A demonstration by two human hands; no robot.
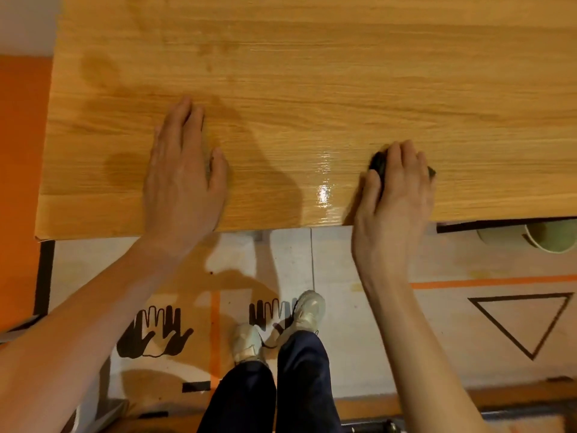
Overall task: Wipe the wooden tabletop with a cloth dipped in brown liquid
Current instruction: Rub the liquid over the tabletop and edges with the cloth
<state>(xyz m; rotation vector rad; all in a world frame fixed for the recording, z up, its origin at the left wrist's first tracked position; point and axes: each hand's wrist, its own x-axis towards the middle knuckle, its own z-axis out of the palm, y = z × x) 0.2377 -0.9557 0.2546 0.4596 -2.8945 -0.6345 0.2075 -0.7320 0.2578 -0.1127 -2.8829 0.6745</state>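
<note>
Both forearms reached toward 12 o'clock; left hand lay flat on the tabletop, fingers together, while right hand fingers curled over a dark cloth.

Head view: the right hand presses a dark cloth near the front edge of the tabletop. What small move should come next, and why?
Probably slide the right hand and its cloth onward along the grain, to the right. The tabletop shines wet just left of the cloth, while the wood to its right looks matte. The left hand lies flat, steadying the board.
</note>
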